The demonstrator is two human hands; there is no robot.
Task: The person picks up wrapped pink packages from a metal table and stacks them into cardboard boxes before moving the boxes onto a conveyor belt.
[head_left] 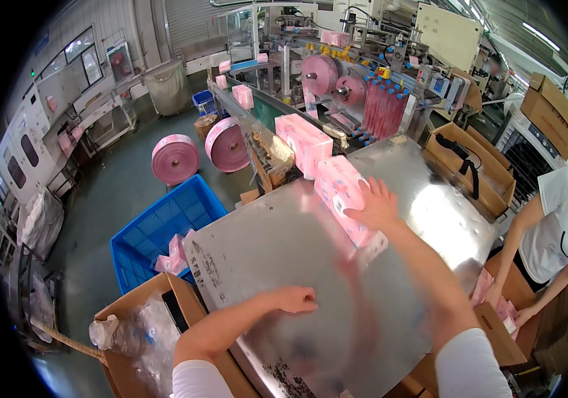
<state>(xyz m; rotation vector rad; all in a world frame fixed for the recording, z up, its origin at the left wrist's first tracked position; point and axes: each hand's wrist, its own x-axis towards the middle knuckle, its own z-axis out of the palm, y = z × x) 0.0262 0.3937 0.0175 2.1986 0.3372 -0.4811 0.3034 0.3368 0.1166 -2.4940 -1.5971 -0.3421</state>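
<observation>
My right hand (375,207) rests with spread fingers against the side of a pink tissue pack (336,180) on the shiny metal table (264,245). The pack is long, patterned, and wrapped in glossy film. Just behind it, at the end of the conveyor (267,109), sits another pink tissue pack (302,140). Nearer to me, my left hand (296,300) is curled into a loose fist over the table, apart from the packs. Nothing shows in its fingers.
Left of the table stand a blue crate (154,219) holding some pink packs and a cardboard box (141,288) of clear plastic bags. Pink rolls (175,160) lie beyond. At the right, a co-worker's hands (493,295) reach into a carton (499,338) of pink packs.
</observation>
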